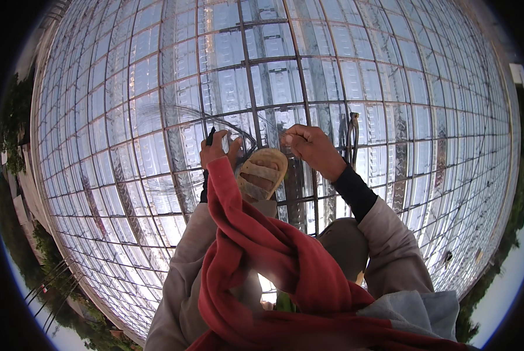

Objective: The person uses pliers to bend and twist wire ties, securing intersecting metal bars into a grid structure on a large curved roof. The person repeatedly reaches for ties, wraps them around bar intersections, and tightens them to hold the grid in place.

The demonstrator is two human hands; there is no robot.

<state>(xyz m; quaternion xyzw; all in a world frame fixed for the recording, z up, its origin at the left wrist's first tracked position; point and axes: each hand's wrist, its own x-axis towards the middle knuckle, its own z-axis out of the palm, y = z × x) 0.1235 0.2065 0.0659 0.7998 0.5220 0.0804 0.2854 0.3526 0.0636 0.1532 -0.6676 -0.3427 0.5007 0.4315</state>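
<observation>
My left hand (217, 149) is over the steel rod grid, thumb and forefinger apart. A small black piece (210, 136) lies along its outer side; whether it is held or worn I cannot tell. Close beside this hand, a bundle of thin dark tie wire (238, 130) curves toward my sandalled foot (263, 174), its loose ends fanning left. My right hand (313, 149) is closed in a pinch, with a faint thin strand of wire at its fingertips. To the right of that hand, a pair of pincers (354, 134) rests on the grid.
Crossed reinforcing rods (247, 64) spread over shiny ribbed metal decking (273, 82) all around. A red cloth (262, 245) hangs from me over the lower middle. Trees (16, 117) stand beyond the deck's left edge. A small dark object (447, 256) lies at the far right.
</observation>
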